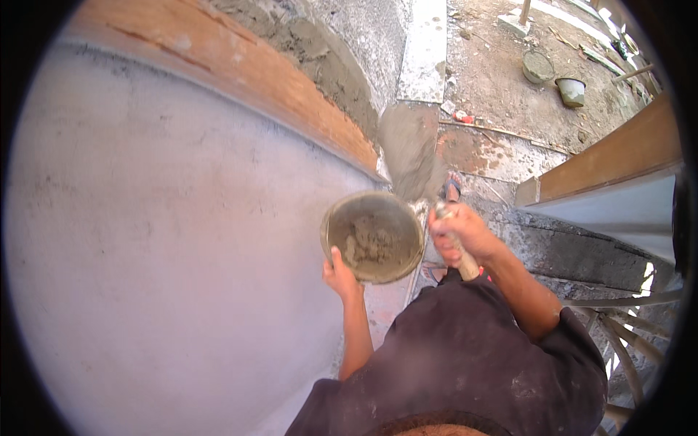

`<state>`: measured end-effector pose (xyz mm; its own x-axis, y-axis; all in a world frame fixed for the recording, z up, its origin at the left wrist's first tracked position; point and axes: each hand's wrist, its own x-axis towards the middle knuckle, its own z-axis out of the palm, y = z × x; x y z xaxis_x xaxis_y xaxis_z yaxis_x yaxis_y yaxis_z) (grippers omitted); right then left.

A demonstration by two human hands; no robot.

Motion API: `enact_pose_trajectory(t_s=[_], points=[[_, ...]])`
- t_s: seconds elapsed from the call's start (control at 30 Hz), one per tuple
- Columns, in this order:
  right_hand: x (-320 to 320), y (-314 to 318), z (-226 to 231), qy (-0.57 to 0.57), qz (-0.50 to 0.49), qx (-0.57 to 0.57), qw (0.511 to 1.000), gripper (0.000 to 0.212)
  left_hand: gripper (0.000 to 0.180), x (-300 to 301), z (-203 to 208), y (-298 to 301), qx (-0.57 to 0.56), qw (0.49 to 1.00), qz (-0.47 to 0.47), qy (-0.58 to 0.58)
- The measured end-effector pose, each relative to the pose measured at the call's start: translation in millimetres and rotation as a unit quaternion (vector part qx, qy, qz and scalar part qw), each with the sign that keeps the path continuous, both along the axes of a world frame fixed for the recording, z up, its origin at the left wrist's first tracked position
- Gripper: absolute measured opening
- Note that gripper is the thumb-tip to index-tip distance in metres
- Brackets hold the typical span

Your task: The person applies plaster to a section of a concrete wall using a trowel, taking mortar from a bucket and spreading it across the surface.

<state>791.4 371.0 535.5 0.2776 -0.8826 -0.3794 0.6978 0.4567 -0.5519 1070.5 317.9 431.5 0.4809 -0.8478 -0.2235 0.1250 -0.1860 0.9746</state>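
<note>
My left hand grips the rim of a dark round bucket, thumb over the edge. Grey wet mortar lies in the bucket, which is tilted so its inside shows. My right hand is closed around the wooden handle of a trowel. The trowel's blade, smeared grey and blurred, is beyond the bucket, close to the end of a wooden frame. Along that frame's far side, a band of fresh mortar covers the wall's edge.
A smooth pale wall fills the left. At the right stands another wooden frame; below it are several crossed poles. Two more buckets, one full of grey stuff and one whitish-streaked, rest on the dirt ground.
</note>
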Motion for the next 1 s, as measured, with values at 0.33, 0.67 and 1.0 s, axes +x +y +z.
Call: enact_pose_trajectory(t_s=[0.33,0.67,1.0], points=[[-81.2,-268.9,-35.8,0.345,-0.730,-0.118,0.578,0.007,0.024,70.8,-18.0,49.2,0.161,0.959,0.139,-0.186],[129.8,-267.3,-189.2,0.367,-0.279,-0.073,0.884,0.013,0.031,49.1,-22.1,81.5,0.165,0.954,0.243,-0.063],[130.1,-306.8,-99.9,0.019,-0.116,0.080,0.990,0.013,0.029,33.6,-14.0,84.2,0.121,0.971,0.205,-0.018]])
